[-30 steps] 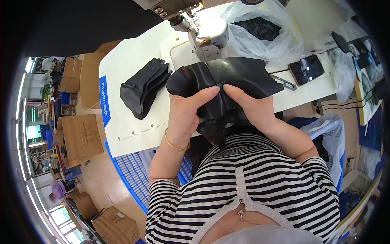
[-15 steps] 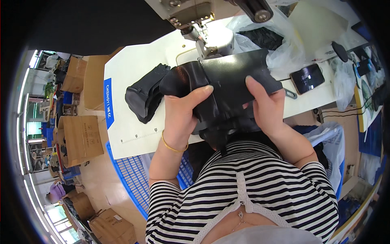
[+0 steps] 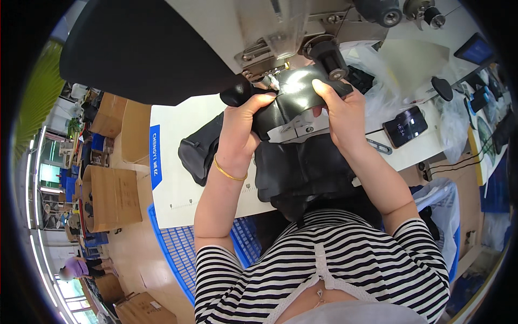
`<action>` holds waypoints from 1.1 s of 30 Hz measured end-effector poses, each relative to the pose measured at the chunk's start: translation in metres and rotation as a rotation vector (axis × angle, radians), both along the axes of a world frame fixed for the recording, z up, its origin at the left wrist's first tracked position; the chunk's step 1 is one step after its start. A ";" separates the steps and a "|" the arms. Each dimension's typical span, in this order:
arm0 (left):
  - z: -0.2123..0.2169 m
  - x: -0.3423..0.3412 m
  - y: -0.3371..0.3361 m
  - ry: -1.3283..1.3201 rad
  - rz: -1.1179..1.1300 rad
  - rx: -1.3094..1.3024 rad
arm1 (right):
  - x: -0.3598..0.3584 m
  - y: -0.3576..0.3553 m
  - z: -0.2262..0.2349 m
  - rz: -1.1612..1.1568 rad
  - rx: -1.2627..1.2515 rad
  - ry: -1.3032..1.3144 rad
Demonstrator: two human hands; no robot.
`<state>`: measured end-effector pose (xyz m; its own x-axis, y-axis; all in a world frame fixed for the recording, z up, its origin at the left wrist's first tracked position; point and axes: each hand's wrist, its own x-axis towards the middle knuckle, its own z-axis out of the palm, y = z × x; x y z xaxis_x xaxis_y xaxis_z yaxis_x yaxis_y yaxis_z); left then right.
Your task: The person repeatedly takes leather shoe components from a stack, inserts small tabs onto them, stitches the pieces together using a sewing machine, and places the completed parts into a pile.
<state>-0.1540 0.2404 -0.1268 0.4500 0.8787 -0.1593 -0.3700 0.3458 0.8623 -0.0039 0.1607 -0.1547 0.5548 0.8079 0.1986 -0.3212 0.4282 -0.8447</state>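
Both my hands hold up a glossy black leather-like piece (image 3: 295, 101) close under the presser foot of a sewing machine (image 3: 268, 80). My left hand (image 3: 240, 127) pinches its left side, thumb on top. My right hand (image 3: 345, 110) grips its right side, thumb on top and fingers partly hidden beneath. More black leather-like material (image 3: 299, 167) lies at the table's front edge, between my forearms; whether it joins the held piece I cannot tell. A folded black leather-like piece (image 3: 200, 154) rests on the table left of my left hand.
A phone (image 3: 404, 127) and a grey slotted tool (image 3: 379, 146) lie right on the white table (image 3: 172, 189), with clear plastic bags (image 3: 377, 70) behind. Blue baskets (image 3: 178, 248) stand below the table edge. Cardboard boxes (image 3: 110, 197) stand left; a person (image 3: 81, 267) is far left.
My hands have lifted the black piece away from me, up to the machine's needle area. The view has shifted, showing more of the machine. Black material now shows separately near the table edge.
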 end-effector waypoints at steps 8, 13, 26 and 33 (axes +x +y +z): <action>0.003 0.004 0.008 0.036 0.013 0.033 | 0.005 0.008 -0.004 -0.003 0.009 0.000; 0.003 0.004 0.007 0.041 0.002 0.035 | 0.005 0.006 -0.004 -0.001 0.000 0.001; 0.002 0.004 0.010 0.029 -0.022 0.082 | 0.006 0.005 -0.005 0.004 -0.006 -0.011; 0.001 0.000 0.014 0.044 -0.026 0.079 | 0.006 0.006 -0.003 0.013 0.011 -0.037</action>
<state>-0.1537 0.2544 -0.1257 0.4672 0.8773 -0.1104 -0.3229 0.2855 0.9023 0.0016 0.1665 -0.1575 0.5365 0.8125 0.2281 -0.2949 0.4337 -0.8514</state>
